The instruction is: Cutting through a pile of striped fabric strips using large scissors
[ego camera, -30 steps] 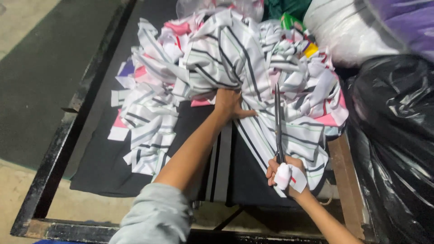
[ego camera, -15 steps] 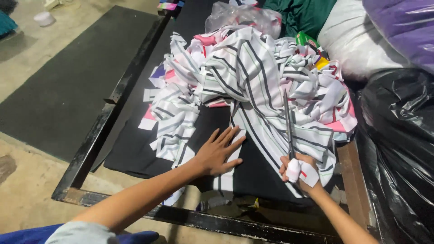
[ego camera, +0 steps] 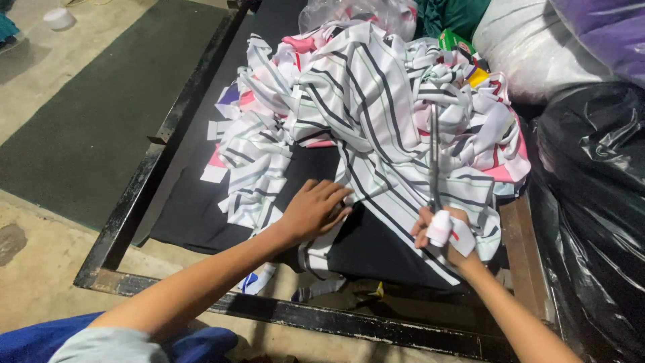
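Observation:
My left hand lies flat, fingers spread, on the near edge of a white fabric with dark stripes, pressing it against the black cloth covering the table. My right hand, with white tape wrapped on a finger, grips the handles of long metal scissors. The blades point away from me and rest on the striped fabric. A big heap of striped and pink cut pieces is piled beyond both hands.
A black metal frame edges the table on the left and front. Black plastic bags bulge on the right, with white and purple sacks behind. A dark floor mat lies to the left. Scraps lie below the table front.
My left hand has drawn back from the fabric heap toward me and settled flat on the near edge of the cloth. The right hand with the scissors has stayed about where it was.

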